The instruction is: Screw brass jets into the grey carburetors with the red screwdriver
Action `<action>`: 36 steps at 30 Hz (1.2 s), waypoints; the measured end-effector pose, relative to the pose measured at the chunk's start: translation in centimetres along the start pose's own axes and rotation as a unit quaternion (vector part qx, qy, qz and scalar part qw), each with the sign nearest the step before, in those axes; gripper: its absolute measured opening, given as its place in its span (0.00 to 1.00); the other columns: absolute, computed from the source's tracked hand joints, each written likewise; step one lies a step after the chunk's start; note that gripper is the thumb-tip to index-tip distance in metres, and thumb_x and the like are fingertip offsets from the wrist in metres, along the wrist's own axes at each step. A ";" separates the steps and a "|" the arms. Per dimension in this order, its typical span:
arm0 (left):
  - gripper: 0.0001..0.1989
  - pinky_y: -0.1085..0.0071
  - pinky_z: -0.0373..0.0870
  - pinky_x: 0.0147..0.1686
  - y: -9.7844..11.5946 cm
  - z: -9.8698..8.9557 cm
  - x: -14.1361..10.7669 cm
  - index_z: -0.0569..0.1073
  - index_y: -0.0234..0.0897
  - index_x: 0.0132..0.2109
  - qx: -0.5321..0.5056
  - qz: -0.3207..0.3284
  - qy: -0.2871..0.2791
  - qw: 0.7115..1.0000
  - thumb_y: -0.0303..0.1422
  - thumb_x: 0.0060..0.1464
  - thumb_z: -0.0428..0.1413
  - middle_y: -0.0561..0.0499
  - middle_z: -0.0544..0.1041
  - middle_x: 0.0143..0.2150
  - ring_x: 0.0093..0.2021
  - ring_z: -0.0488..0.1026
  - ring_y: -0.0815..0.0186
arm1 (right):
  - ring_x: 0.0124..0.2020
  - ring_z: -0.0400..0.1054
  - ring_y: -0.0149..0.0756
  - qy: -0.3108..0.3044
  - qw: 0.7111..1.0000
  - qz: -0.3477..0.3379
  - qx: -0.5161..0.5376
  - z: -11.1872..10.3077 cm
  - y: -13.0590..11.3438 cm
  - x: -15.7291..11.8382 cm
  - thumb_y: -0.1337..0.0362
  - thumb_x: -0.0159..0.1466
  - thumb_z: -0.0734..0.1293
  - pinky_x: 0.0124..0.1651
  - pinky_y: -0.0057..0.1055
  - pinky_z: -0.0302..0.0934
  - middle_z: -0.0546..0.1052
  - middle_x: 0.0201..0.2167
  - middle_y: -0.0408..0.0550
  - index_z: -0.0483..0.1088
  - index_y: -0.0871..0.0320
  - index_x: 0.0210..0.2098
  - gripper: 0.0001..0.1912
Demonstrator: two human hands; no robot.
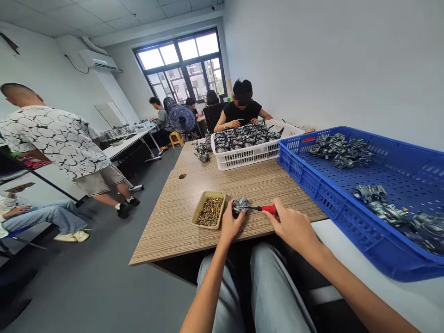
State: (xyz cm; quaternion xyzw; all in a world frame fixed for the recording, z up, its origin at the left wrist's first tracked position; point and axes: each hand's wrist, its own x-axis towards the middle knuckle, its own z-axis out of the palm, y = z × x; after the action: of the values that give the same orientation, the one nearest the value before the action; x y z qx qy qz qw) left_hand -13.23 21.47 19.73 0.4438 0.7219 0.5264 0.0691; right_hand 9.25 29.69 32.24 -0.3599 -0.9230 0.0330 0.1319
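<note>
In the head view, my left hand point(231, 225) grips a silver carburetor point(240, 205) on the near side of the wood table point(166, 226). My right hand point(291, 226) grips a red screwdriver point(269, 210), tip at the carburetor. Brass screws point(209, 212) fill a tray point(207, 194) just left.

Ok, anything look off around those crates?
One thing: a small heap of metal castings sits loose on the wooden table, outside the white plastic basket and the blue crate. Nothing else stands out from this view.
</note>
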 end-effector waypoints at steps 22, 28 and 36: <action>0.27 0.56 0.70 0.60 0.2 0.0 -0.1 0.68 0.40 0.65 0.016 0.003 0.010 1.000 0.43 0.63 0.60 0.40 0.79 0.58 0.57 0.77 0.53 | 0.32 0.80 0.46 0.024 0.999 0.037 0.015 0.6 0.0 0.1 0.44 0.77 0.60 0.30 0.32 0.45 0.82 0.29 0.49 0.70 0.54 0.41 0.21; 0.27 0.57 0.71 0.60 0.3 0.0 -0.1 0.68 0.40 0.64 0.017 -0.005 0.013 1.000 0.44 0.63 0.61 0.40 0.79 0.58 0.58 0.77 0.53 | 0.30 0.78 0.45 0.069 0.997 0.022 0.032 -0.6 0.5 0.0 0.48 0.77 0.60 0.29 0.33 0.46 0.82 0.28 0.46 0.71 0.53 0.42 0.18; 0.27 0.56 0.71 0.60 0.5 0.0 -0.2 0.67 0.41 0.65 0.012 -0.007 0.010 1.000 0.44 0.63 0.61 0.40 0.79 0.58 0.58 0.77 0.53 | 0.46 0.79 0.40 0.120 0.985 -0.062 0.107 -1.8 1.5 -0.1 0.67 0.74 0.60 0.38 0.32 0.63 0.80 0.56 0.47 0.71 0.50 0.60 0.17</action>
State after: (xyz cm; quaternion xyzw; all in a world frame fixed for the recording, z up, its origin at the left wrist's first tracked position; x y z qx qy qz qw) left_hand -12.83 21.36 20.12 0.4342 0.7319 0.5218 0.0600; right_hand 10.83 30.69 33.71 -0.2876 -0.9121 0.0803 0.2810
